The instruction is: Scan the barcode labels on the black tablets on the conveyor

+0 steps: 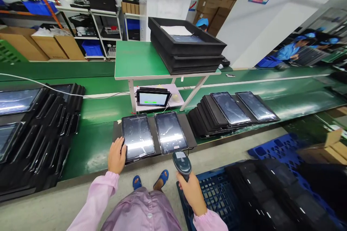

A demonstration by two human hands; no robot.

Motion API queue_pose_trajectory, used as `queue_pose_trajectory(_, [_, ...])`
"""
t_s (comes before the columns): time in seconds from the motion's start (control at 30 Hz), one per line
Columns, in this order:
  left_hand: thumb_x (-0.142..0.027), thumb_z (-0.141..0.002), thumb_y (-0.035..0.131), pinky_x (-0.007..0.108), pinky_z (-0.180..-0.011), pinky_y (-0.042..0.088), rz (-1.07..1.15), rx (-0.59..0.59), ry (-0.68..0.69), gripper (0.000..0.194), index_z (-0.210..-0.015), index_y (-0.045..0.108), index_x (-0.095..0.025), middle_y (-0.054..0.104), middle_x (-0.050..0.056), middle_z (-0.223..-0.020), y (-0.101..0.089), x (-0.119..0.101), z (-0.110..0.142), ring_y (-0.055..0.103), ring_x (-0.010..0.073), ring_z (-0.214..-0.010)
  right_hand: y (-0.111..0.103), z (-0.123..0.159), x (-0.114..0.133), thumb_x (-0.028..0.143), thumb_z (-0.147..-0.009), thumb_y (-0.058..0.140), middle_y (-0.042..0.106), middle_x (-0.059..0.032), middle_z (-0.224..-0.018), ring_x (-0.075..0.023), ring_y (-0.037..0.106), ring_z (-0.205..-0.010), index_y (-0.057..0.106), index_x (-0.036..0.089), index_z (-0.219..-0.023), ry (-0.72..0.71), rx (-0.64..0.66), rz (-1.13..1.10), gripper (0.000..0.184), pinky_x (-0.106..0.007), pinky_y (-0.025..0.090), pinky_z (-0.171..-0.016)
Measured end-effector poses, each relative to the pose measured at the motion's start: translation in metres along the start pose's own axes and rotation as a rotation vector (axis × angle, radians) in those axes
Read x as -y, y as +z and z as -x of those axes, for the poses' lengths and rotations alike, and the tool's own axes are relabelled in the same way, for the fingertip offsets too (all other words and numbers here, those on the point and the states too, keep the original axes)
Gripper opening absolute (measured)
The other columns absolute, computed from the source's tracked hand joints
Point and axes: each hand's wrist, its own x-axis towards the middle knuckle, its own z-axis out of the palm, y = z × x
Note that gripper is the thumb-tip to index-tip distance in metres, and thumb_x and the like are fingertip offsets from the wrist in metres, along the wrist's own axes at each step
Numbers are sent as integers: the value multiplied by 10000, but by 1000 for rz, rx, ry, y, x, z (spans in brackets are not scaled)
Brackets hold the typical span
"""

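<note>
My right hand [193, 192] is wrapped round the handle of a dark barcode scanner [182, 162], whose head points forward at the near edge of the right-hand screen panel. In front of me a black foam tray [151, 128] lies on the green bench, carrying a left screen panel [137, 135] and a right screen panel [170, 131], each with a small white label at its near edge. Fingers stretched forward, my left hand [117, 156] rests on the tray's left side, against the left panel's edge.
Stacked trays of panels [40, 130] fill the bench's left; another tray stack [208, 115] stands right. Behind are a small monitor [153, 98] under a green-topped stand [135, 57] and black foam trays [187, 48]. Lower right, a blue pallet [217, 191] bears more dark trays. Co-workers [290, 50] sit far right.
</note>
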Motion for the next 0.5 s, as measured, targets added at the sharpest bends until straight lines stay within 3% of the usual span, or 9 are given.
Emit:
queue_pose_trajectory(0.1, [-409,-985,331,516,-1194,275,16,3,-3,491,-1342,555,-158,551,136,-1432,-2,-2,3,432,277,-1394,18,16,7,573,-738,660,719,-96,-784,-294,673,-769,697,157,-941,-5,66,0,464,-350,521,-674])
queue_pose_trajectory(0.33, [-371,-1002,317,516,-1196,287,54,7,-21,470,-1335,564,-150,575,133,-1409,-5,-1,11,457,256,-1377,85,53,26,470,-798,613,733,-97,-929,-311,663,-949,671,206,-959,-60,298,61,314,-366,494,-830])
queue_pose_trajectory(0.5, [-373,-1004,311,518,-1188,307,51,-4,-25,465,-1325,569,-156,584,121,-1401,-5,0,13,470,242,-1367,99,58,30,451,-835,537,720,-98,-997,-302,631,-1019,642,197,-1039,-78,346,78,342,-367,452,-896])
